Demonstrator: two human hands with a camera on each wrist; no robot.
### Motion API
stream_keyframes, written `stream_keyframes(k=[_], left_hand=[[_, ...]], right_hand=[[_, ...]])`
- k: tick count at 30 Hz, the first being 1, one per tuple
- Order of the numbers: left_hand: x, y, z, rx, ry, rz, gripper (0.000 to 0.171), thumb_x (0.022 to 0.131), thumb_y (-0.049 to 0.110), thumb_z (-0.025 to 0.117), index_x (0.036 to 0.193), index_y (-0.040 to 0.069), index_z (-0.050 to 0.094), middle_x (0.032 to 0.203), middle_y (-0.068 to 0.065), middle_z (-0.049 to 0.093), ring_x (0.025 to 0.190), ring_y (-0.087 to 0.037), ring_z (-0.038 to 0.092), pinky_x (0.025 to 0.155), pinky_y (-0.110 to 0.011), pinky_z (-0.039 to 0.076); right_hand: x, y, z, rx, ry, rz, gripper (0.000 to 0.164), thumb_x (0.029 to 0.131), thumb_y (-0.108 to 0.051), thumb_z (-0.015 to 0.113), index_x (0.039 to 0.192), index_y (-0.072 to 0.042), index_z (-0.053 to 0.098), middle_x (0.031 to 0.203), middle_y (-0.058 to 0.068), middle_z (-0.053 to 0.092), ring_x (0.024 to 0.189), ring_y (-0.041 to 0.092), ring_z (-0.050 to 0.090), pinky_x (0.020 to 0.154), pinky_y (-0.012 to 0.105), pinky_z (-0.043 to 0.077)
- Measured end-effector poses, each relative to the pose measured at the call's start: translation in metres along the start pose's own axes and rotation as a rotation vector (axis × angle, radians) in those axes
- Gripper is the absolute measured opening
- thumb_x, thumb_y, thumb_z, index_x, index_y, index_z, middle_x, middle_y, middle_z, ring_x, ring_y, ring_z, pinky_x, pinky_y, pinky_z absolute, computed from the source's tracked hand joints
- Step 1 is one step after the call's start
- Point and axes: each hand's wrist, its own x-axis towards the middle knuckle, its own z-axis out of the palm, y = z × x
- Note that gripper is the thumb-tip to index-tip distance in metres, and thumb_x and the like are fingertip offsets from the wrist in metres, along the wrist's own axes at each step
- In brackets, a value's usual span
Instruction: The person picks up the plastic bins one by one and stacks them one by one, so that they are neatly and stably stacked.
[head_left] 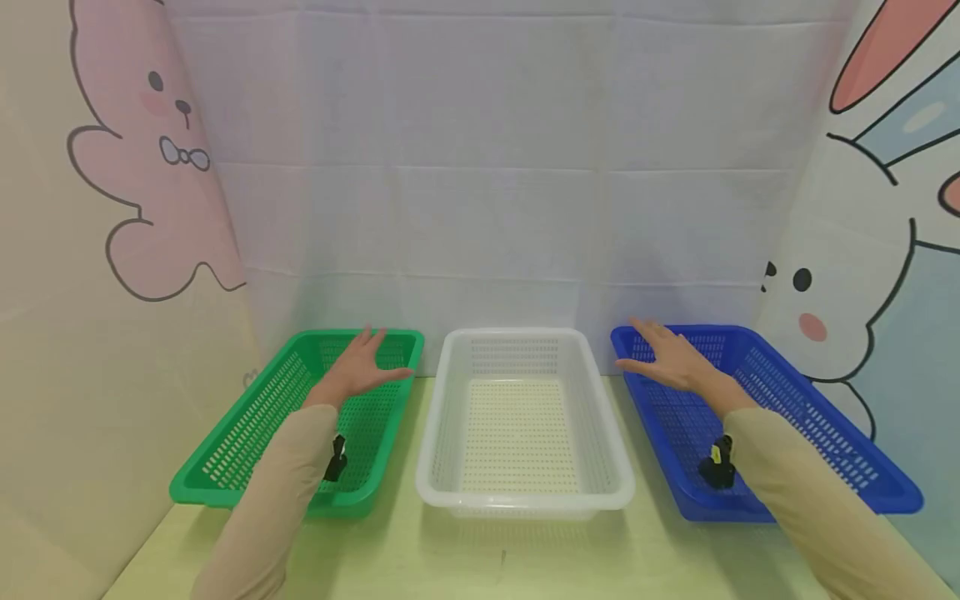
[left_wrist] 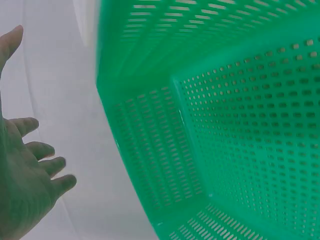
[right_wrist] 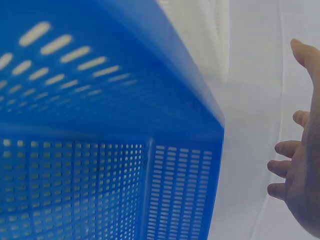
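My left hand (head_left: 354, 369) hovers over the green basket (head_left: 187, 492), fingers spread and thumb pointing right, holding nothing. On the other side my right hand (head_left: 672, 360) hangs above the blue basket (head_left: 892, 497), its thumb pointing left and nothing in its grasp. Between them stands a white basket (head_left: 525, 502); no object shows inside it. In the left wrist view the left hand (left_wrist: 25, 185) appears beyond the rim of the green basket (left_wrist: 155, 145). The right wrist view has the right hand (right_wrist: 300, 165) apart from the blue basket (right_wrist: 182, 185).
All three baskets stand in a row on a pale yellow-green table (head_left: 420, 558). A white cloth (head_left: 480, 208) hangs close behind them. Side curtains with a pink bear (head_left: 165, 225) and a white rabbit (head_left: 847, 250) flank the table.
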Motion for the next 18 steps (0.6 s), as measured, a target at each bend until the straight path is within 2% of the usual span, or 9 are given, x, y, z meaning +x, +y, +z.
stream_keyframes(k=[6,11,18], left_hand=[[-0.003,0.011,0.003,-0.128,-0.036,0.008,0.095,0.08,0.055,0.057,0.146,0.005,0.01,0.148,-0.025,0.006,0.133,-0.044,0.012,0.101,-0.06,0.021],[-0.005,0.02,0.006,-0.202,-0.05,0.027,0.092,0.081,0.052,0.059,0.146,0.006,0.012,0.149,-0.022,0.01,0.133,-0.042,0.014,0.102,-0.058,0.022],[-0.006,0.025,0.01,-0.313,-0.077,0.028,0.087,0.08,0.047,0.063,0.144,0.007,0.02,0.144,-0.022,0.024,0.126,-0.041,0.032,0.094,-0.055,0.035]], right_hand=[[0.0,-0.01,0.004,0.117,-0.019,0.003,0.089,0.084,-0.051,0.055,0.145,-0.002,0.011,0.146,0.027,0.014,0.13,0.047,0.017,0.1,0.062,0.019],[-0.001,-0.016,0.009,0.164,-0.031,0.002,0.089,0.083,-0.047,0.058,0.145,-0.002,0.012,0.145,0.027,0.017,0.126,0.048,0.024,0.097,0.063,0.024],[-0.003,-0.02,0.013,0.269,-0.051,0.01,0.086,0.084,-0.041,0.06,0.144,0.001,0.014,0.142,0.03,0.022,0.123,0.048,0.03,0.092,0.061,0.032]])
